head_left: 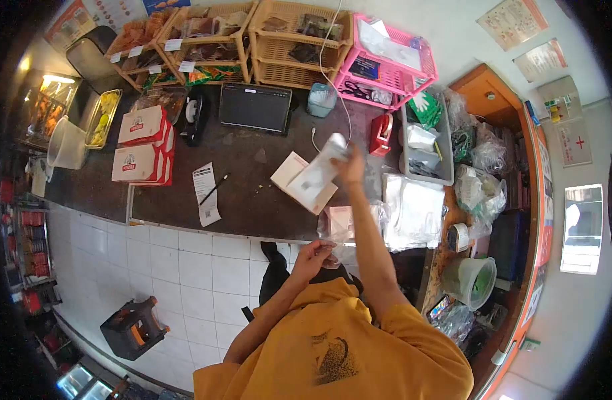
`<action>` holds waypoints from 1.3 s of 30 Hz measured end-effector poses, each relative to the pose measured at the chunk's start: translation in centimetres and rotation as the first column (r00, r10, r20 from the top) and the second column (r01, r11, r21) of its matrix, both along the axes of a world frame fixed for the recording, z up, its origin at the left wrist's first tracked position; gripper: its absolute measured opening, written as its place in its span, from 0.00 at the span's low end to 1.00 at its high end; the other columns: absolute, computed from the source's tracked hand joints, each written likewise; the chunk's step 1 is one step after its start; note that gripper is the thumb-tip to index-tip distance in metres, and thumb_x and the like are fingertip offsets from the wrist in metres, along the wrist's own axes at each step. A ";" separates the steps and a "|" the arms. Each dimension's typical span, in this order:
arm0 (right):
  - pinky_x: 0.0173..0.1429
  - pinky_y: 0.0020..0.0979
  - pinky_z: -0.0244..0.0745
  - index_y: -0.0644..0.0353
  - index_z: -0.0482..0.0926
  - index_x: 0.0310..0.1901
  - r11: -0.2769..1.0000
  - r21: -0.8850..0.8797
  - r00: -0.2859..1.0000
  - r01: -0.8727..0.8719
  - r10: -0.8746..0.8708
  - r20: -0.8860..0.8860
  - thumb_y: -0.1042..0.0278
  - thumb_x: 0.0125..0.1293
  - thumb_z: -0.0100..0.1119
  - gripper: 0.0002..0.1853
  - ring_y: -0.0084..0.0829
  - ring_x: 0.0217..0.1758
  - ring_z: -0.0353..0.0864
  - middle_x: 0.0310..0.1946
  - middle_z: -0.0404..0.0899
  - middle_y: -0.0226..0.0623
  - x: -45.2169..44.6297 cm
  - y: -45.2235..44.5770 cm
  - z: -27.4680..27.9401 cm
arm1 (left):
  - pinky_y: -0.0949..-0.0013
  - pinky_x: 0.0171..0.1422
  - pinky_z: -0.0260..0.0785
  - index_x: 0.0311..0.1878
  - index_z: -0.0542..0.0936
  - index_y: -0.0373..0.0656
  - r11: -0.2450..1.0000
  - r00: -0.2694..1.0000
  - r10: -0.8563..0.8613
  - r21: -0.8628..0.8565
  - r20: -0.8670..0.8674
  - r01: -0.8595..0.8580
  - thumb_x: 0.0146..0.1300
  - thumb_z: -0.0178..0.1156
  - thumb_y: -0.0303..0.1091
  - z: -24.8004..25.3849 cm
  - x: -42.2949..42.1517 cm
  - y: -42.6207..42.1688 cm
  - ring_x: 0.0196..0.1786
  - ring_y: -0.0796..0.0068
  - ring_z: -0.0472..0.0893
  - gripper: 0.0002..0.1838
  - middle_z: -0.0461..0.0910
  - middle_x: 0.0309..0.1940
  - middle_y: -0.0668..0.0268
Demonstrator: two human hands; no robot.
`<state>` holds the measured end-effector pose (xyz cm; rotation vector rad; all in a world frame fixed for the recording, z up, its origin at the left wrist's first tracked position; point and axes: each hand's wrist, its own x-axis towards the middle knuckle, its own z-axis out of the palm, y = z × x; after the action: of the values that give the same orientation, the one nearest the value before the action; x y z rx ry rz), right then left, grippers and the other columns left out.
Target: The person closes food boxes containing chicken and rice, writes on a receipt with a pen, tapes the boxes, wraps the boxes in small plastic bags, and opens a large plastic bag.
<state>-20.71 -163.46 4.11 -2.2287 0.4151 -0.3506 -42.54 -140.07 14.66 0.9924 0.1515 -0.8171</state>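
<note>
Near the counter's front edge, my left hand (pixel 311 261) is closed on the edge of a clear plastic bag (pixel 332 230), which has a pale, pinkish item inside. Farther forward, my right hand (pixel 350 167) is blurred by motion at the right end of a whitish plastic packet (pixel 316 175); how its fingers lie cannot be made out. Beneath that packet is a flat cream box (pixel 290 168), lying at an angle on the dark counter (pixel 253 208). To the right of the clear bag lies a stack of clear plastic bags (pixel 413 212).
A receipt (pixel 205 193) and a black pen (pixel 214 189) lie to the left. Farther back are red-and-white boxes (pixel 134 164), a black tablet (pixel 255 109), a blue cup (pixel 321 100), a red tape dispenser (pixel 381 135) and a grey bin (pixel 443 159). A white cable (pixel 343 100) hangs down.
</note>
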 end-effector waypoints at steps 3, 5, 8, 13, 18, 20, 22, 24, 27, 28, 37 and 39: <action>0.57 0.47 0.79 0.58 0.64 0.69 0.963 -0.237 0.985 0.129 -0.152 -0.084 0.58 0.38 0.83 0.53 0.54 0.55 0.83 0.53 0.81 0.52 -0.6 -9.2 0.8 | 0.70 0.43 0.82 0.56 0.79 0.38 0.999 1.000 -0.016 0.032 0.016 0.016 0.77 0.56 0.34 0.0 0.3 -0.8 0.36 0.75 0.86 0.12 0.85 0.35 0.61; 0.57 0.49 0.80 0.58 0.56 0.72 0.816 -0.562 0.841 0.137 -0.396 -0.369 0.58 0.41 0.81 0.56 0.55 0.52 0.82 0.49 0.81 0.54 -0.7 -10.8 4.5 | 0.71 0.43 0.81 0.56 0.80 0.38 0.998 0.999 0.002 0.056 -0.033 -0.001 0.77 0.56 0.34 0.2 0.2 -2.1 0.36 0.76 0.85 0.12 0.86 0.35 0.61; 0.54 0.48 0.79 0.66 0.69 0.64 0.835 -0.548 0.994 0.039 -0.088 -0.063 0.51 0.49 0.79 0.45 0.53 0.52 0.82 0.47 0.80 0.57 -0.4 -4.7 9.5 | 0.73 0.43 0.79 0.55 0.80 0.38 0.997 0.998 0.042 0.059 -0.048 -0.039 0.76 0.57 0.34 1.4 1.2 -3.9 0.36 0.77 0.85 0.12 0.86 0.36 0.62; 0.66 0.63 0.65 0.51 0.43 0.81 0.779 -0.195 0.697 -0.596 0.380 -0.609 0.37 0.36 0.83 0.75 0.65 0.71 0.62 0.69 0.59 0.64 -3.0 11.8 10.4 | 0.72 0.43 0.77 0.52 0.81 0.40 0.991 0.993 0.052 0.127 -0.104 -0.039 0.73 0.59 0.33 2.3 1.2 -5.4 0.36 0.75 0.85 0.11 0.85 0.35 0.64; 0.66 0.57 0.65 0.49 0.44 0.80 0.812 -0.216 0.795 -0.542 0.412 -0.445 0.56 0.35 0.81 0.70 0.59 0.62 0.68 0.62 0.65 0.58 -3.2 10.3 12.2 | 0.74 0.38 0.75 0.52 0.80 0.38 0.943 0.961 0.225 0.284 -0.164 -0.172 0.71 0.59 0.31 1.5 0.7 -3.4 0.35 0.76 0.84 0.10 0.84 0.33 0.66; 0.66 0.54 0.66 0.50 0.47 0.80 0.828 -0.149 0.811 -0.541 0.466 -0.353 0.59 0.34 0.80 0.69 0.59 0.63 0.68 0.61 0.65 0.58 -4.3 8.5 18.1 | 0.75 0.37 0.74 0.51 0.80 0.39 0.912 0.899 0.380 0.250 -0.216 -0.326 0.71 0.58 0.29 1.9 1.3 -3.3 0.35 0.77 0.83 0.09 0.84 0.34 0.67; 0.68 0.51 0.66 0.52 0.52 0.79 0.786 -0.192 0.809 -0.588 0.572 -0.138 0.65 0.30 0.78 0.67 0.59 0.64 0.67 0.62 0.65 0.57 -6.6 7.3 23.5 | 0.77 0.36 0.74 0.53 0.80 0.40 0.848 0.789 0.530 0.163 -0.312 -0.505 0.72 0.56 0.30 0.6 2.2 -3.5 0.34 0.77 0.83 0.10 0.83 0.35 0.70; 0.71 0.52 0.64 0.53 0.57 0.77 0.706 -0.241 0.715 -0.666 0.696 0.064 0.68 0.27 0.78 0.66 0.58 0.64 0.66 0.62 0.65 0.54 -9.2 6.4 26.1 | 0.72 0.41 0.77 0.62 0.75 0.43 0.932 0.930 0.361 0.049 -0.070 -0.358 0.76 0.52 0.38 -1.5 3.0 -2.3 0.43 0.74 0.82 0.17 0.82 0.45 0.67; 0.77 0.51 0.59 0.51 0.62 0.75 0.572 -0.100 0.561 -0.814 0.819 0.122 0.68 0.27 0.79 0.63 0.55 0.71 0.63 0.67 0.64 0.49 -12.5 5.0 25.8 | 0.64 0.55 0.75 0.69 0.69 0.47 0.792 0.942 0.274 -0.510 -0.194 -0.336 0.77 0.47 0.45 -2.5 3.5 -2.0 0.59 0.67 0.75 0.22 0.73 0.60 0.62; 0.78 0.51 0.58 0.50 0.63 0.74 0.528 -0.068 0.515 -0.847 0.845 0.144 0.68 0.28 0.79 0.61 0.54 0.72 0.62 0.68 0.64 0.47 -13.4 4.1 24.6 | 0.62 0.60 0.74 0.71 0.67 0.48 0.673 0.946 0.233 -0.665 -0.224 -0.323 0.78 0.46 0.48 -2.5 3.9 -2.2 0.64 0.65 0.73 0.24 0.70 0.65 0.60; 0.72 0.49 0.64 0.47 0.65 0.74 0.601 -0.253 0.620 -0.758 0.545 -0.564 0.78 0.41 0.68 0.51 0.55 0.67 0.68 0.61 0.70 0.50 -19.6 -6.6 16.6 | 0.69 0.34 0.66 0.45 0.83 0.40 0.945 0.987 0.145 0.285 0.072 -0.159 0.73 0.59 0.40 -1.1 3.0 -5.7 0.30 0.81 0.71 0.13 0.77 0.31 0.75; 0.71 0.49 0.65 0.47 0.66 0.73 0.644 -0.292 0.674 -0.707 0.490 -0.553 0.76 0.42 0.69 0.49 0.55 0.66 0.69 0.59 0.71 0.51 -19.4 -5.7 16.2 | 0.72 0.33 0.68 0.49 0.83 0.40 0.958 0.988 0.017 0.282 0.153 -0.060 0.72 0.62 0.39 -3.8 0.2 -7.0 0.29 0.82 0.74 0.12 0.80 0.33 0.74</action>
<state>-40.07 -169.20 20.34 -2.7789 -0.2902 0.4840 -42.30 -147.08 10.85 1.3159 0.1624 -0.6929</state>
